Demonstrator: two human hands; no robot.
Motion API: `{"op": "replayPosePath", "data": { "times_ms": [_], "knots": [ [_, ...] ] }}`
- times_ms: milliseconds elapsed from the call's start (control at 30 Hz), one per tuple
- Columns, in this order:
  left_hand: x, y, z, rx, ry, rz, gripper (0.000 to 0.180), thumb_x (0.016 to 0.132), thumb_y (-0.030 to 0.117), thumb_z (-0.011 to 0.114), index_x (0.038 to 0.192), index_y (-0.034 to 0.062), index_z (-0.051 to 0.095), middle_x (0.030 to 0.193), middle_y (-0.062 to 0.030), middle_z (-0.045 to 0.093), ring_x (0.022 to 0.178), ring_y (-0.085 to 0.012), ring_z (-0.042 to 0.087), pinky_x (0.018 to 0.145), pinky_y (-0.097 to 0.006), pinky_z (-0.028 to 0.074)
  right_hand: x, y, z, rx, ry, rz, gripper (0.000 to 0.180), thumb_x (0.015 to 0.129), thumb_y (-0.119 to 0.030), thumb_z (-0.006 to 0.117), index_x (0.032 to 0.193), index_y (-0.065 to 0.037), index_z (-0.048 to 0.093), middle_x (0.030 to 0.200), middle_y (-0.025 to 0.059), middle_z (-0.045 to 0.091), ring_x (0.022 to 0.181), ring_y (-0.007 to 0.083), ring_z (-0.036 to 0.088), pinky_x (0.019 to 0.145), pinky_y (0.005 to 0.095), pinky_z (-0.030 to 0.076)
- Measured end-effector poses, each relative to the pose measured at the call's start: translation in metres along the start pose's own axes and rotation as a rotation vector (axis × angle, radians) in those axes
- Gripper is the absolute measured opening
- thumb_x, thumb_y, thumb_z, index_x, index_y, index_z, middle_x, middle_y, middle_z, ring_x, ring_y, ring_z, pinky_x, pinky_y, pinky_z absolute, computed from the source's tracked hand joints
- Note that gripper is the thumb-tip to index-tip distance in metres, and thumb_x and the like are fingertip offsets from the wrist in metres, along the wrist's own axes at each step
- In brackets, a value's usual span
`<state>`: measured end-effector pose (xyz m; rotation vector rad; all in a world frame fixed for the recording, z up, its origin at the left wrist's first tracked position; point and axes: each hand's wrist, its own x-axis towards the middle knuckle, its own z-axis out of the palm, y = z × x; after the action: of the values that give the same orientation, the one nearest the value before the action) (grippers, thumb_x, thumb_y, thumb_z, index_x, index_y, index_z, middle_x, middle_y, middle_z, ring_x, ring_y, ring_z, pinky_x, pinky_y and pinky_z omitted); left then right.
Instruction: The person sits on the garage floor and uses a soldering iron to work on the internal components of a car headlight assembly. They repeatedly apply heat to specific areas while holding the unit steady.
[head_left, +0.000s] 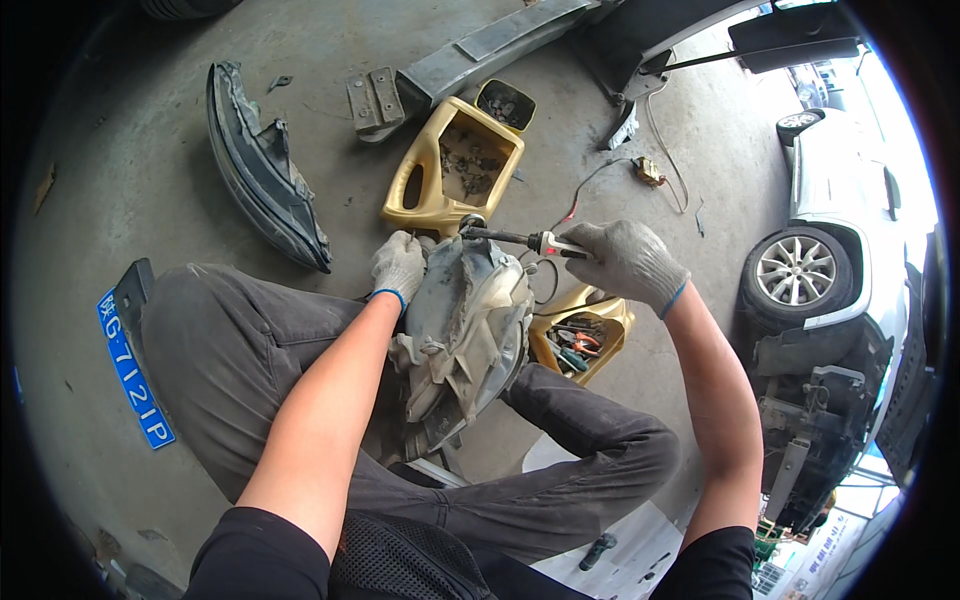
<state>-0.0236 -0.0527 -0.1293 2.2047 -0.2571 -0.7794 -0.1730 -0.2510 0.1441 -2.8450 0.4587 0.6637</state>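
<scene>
Your gloved left hand [399, 265] grips the top edge of the headlight housing [465, 330] resting between your knees; your right hand [625, 262] is closed around a ratchet handle [520, 240] at its upper rim. A blue rectangular plate [135, 370] lies on the floor at your left, and cut-open yellow jugs [450, 165] sit just beyond the housing.

Blue plate [135, 370], 2 cut jugs [450, 165], white car [850, 200].

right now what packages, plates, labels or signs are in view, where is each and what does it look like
Licence plate: on the floor left of the person's knee, long blue rectangle, white characters.
Cut-open jug: floor ahead of the headlight, gold-yellow, holds small parts.
Second cut jug: below the right hand, gold-yellow, holds tools.
Signboard: lower right edge, pale with dark writing.
</scene>
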Motion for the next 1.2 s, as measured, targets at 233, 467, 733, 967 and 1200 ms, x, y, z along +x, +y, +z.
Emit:
{"op": "replayPosePath", "data": {
  "times_ms": [233,467,733,967,1200],
  "knots": [
    [-0.001,0.003,-0.001,0.020,-0.032,-0.003,0.029,0.093,0.034,0.055,0.100,0.0089,0.067,0.096,-0.0159,0.070,0.093,-0.0349,0.067,0.083,-0.044,0.052,0.007,0.004,-0.001,-0.016,-0.032,-0.016,0.028,0.085,-0.031,0.063,0.105,-0.012,0.067,0.079,0.0141,0.068,0.075,0.0332,0.067,0.067,0.0449,0.052],
    [0.006,-0.008,0.006,0.047,0.014,0.027,0.028,0.093,0.033,0.055,0.097,0.0084,0.067,0.087,-0.0127,0.071,0.086,-0.0291,0.068,0.079,-0.041,0.052,0.009,-0.013,-0.016,-0.161,-0.032,0.017,0.027,0.086,-0.029,0.062,0.106,-0.012,0.067,0.080,0.0130,0.068,0.078,0.0317,0.068,0.068,0.0446,0.053],
    [0.005,-0.008,0.008,0.032,0.011,-0.003,0.027,0.093,0.033,0.055,0.098,0.0088,0.067,0.087,-0.0126,0.071,0.085,-0.0282,0.069,0.079,-0.040,0.052,-0.001,-0.033,-0.038,-0.272,0.035,-0.039,0.027,0.087,-0.031,0.062,0.105,-0.011,0.065,0.084,0.0112,0.068,0.080,0.0303,0.068,0.069,0.0437,0.054],
    [-0.001,0.002,0.001,0.015,-0.004,-0.014,0.027,0.093,0.033,0.056,0.099,0.0093,0.067,0.089,-0.0126,0.071,0.087,-0.0283,0.069,0.080,-0.040,0.052,-0.003,-0.048,-0.037,-0.320,-0.011,0.005,0.029,0.088,-0.033,0.060,0.102,-0.008,0.065,0.079,0.0124,0.067,0.076,0.0304,0.068,0.067,0.0439,0.055],
    [-0.001,0.005,-0.004,0.005,-0.095,-0.043,0.029,0.095,0.034,0.053,0.105,0.0102,0.066,0.105,-0.0188,0.068,0.100,-0.0383,0.065,0.087,-0.046,0.051,-0.007,-0.050,-0.027,-0.352,-0.004,0.019,0.025,0.088,-0.031,0.060,0.097,-0.008,0.064,0.074,0.0134,0.066,0.072,0.0313,0.068,0.063,0.0452,0.054]
  ]
}}
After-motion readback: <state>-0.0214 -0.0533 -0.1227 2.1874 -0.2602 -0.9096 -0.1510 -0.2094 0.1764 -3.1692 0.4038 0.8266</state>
